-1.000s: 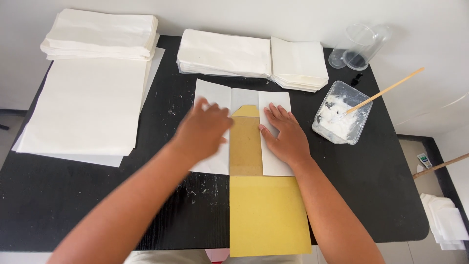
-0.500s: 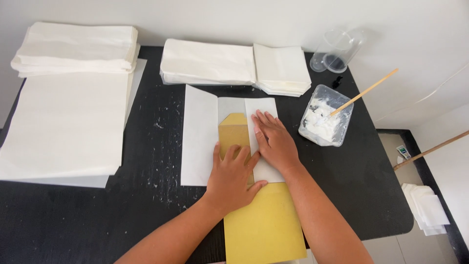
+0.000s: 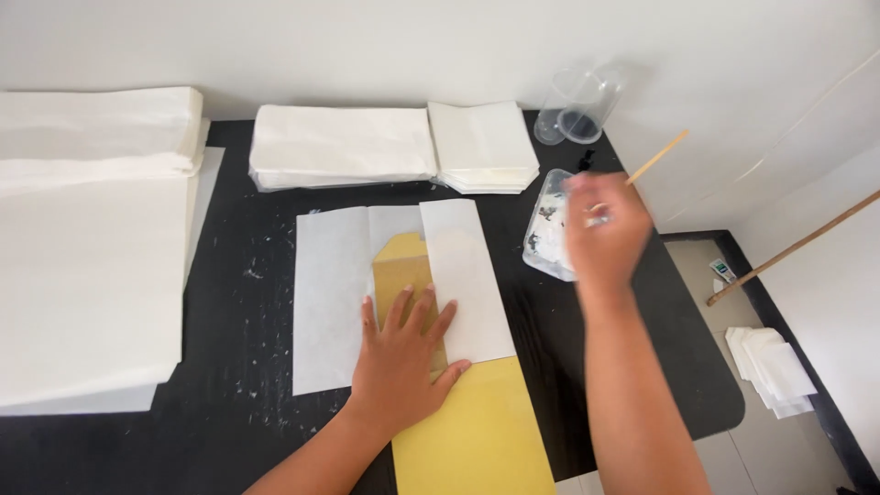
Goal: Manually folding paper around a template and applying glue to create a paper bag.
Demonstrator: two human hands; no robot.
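A white sheet (image 3: 330,302) lies on the black table (image 3: 238,431), its right flap (image 3: 467,275) folded over a long yellow card (image 3: 477,431) that runs off the near edge. My left hand (image 3: 403,353) presses flat on the card and the flap's edge, fingers spread. My right hand (image 3: 605,229) is blurred, over a clear plastic tub of white paste (image 3: 545,238) to the right of the sheet. Its fingers are curled around the lower end of a wooden stick (image 3: 660,156) that points up and right.
Two stacks of folded white paper (image 3: 339,147) (image 3: 481,147) line the back edge. A large pile of white sheets (image 3: 82,275) fills the left side. A clear cup (image 3: 582,105) lies near the wall. On the floor at right are a long wooden rod (image 3: 797,247) and paper (image 3: 770,367).
My right hand left the folded flap and moved right to the paste tub and stick. My left hand slid down the middle of the sheet and stays pressed flat.
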